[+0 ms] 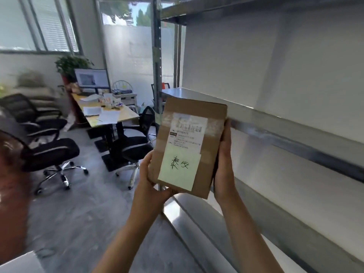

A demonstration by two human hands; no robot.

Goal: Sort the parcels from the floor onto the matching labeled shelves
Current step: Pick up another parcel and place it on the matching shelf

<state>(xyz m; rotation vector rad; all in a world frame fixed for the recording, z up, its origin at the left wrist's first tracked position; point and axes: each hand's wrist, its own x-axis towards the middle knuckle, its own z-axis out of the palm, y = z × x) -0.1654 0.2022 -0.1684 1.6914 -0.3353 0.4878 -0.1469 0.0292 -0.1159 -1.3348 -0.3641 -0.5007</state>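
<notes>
A brown cardboard parcel (208, 134) is held upright in front of me, with a white shipping label and a pale green note bearing handwritten characters on its face. My left hand (151, 180) grips its lower left corner. My right hand (224, 166) clasps its right edge. The parcel hangs just in front of the left end of a metal shelf unit, level with the middle shelf (275, 123). A lower shelf (226, 229) and an upper shelf (216, 8) show no parcels on them.
The shelf's upright post (156, 56) stands just behind the parcel. To the left are black office chairs (49, 150), a desk (110, 113) with papers and a monitor (92, 78), and grey floor (78, 213). A white object's corner (19, 263) shows at bottom left.
</notes>
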